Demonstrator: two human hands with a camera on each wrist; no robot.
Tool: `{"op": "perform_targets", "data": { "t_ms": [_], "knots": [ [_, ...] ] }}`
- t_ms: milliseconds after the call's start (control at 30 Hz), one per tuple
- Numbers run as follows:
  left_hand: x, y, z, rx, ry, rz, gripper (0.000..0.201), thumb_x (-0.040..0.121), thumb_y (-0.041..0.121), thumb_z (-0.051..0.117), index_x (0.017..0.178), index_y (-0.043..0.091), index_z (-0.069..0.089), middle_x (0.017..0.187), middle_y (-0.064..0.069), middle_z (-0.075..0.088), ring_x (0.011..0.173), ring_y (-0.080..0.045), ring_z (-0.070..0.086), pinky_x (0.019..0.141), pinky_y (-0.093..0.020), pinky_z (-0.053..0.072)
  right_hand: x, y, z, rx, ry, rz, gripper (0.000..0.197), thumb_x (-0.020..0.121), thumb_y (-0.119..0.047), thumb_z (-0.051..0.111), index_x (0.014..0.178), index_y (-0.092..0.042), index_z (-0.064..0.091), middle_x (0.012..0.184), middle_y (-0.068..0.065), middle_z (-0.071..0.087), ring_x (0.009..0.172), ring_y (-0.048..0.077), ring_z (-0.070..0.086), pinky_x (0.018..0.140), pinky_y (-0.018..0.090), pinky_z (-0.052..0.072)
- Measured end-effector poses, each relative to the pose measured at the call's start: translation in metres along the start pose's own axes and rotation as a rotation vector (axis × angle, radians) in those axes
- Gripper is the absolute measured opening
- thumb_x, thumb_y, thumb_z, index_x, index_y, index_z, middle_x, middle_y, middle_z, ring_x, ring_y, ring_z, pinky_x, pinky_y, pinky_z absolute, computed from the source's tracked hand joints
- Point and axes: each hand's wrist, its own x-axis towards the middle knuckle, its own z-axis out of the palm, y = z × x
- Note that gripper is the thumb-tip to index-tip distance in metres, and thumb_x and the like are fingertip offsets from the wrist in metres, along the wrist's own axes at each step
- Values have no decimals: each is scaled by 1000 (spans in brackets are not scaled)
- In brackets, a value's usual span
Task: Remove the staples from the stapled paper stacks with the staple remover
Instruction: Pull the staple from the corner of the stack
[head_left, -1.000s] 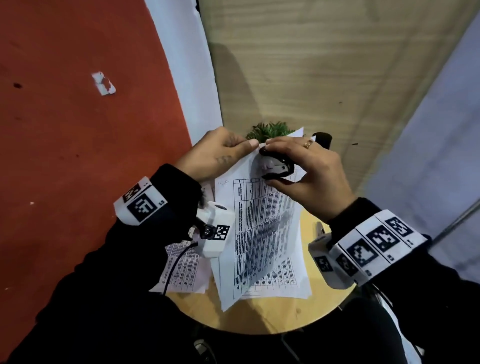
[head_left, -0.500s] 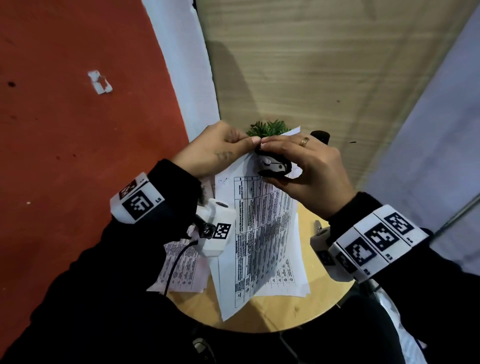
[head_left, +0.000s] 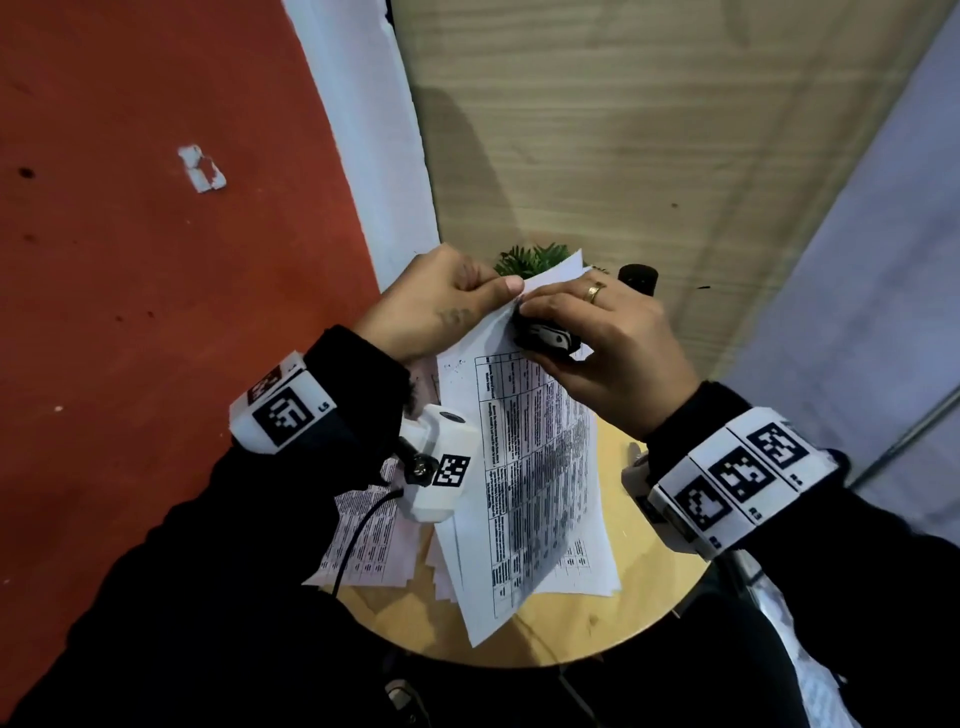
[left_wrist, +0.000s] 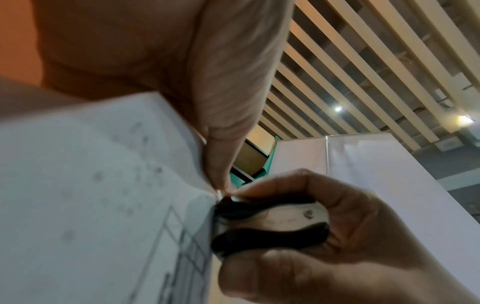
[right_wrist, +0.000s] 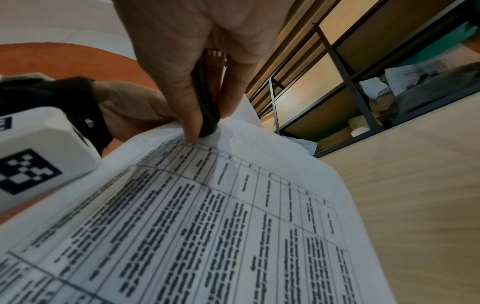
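A stapled paper stack (head_left: 524, 467) printed with tables is held up above the round wooden table (head_left: 613, 618). My left hand (head_left: 441, 306) pinches its top corner between thumb and fingers. My right hand (head_left: 602, 338) grips the black and silver staple remover (head_left: 545, 338), squeezed against that same corner right beside the left fingertips. In the left wrist view the staple remover (left_wrist: 270, 224) bites the paper stack (left_wrist: 103, 205) at its edge. In the right wrist view the staple remover (right_wrist: 207, 107) shows as a dark edge between thumb and fingers, on the paper stack (right_wrist: 207, 226). The staple itself is hidden.
More printed sheets (head_left: 363, 540) lie on the table under my left wrist. A small green plant (head_left: 530, 260) and a black cylinder (head_left: 638, 278) stand at the table's far edge. A red floor (head_left: 156, 312) is on the left, a wooden panel (head_left: 623, 130) beyond.
The right hand has slid the staple remover up and left to the paper's corner, closing against the left fingertips. The stack has risen slightly.
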Motion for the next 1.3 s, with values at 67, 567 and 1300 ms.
{"op": "perform_targets", "data": {
  "t_ms": [67,567,1300],
  "knots": [
    [0,-1,-1,9,-8,-1,58,83,44,53,68,-12,49,61,-10,34,54,-15,26,51,-30,18,0,0,0,20,-2,14,20,75,-8,72,92,2,69,91,14,70,79,35,65,65,43,55],
    [-12,-3,-5,-166,15,-14,50,96,27,52,88,-23,54,71,-18,50,58,-20,42,41,-18,30,-8,-7,1,426,163,431,57,71,-31,77,120,-10,57,107,3,61,102,15,62,87,33,53],
    [-7,-12,5,-176,50,-7,50,60,48,73,79,1,68,82,-30,65,64,-20,59,63,-35,44,-2,-12,0,1101,219,1063,7,89,-26,57,88,-21,52,70,-15,59,62,1,59,42,12,39]
  ]
}}
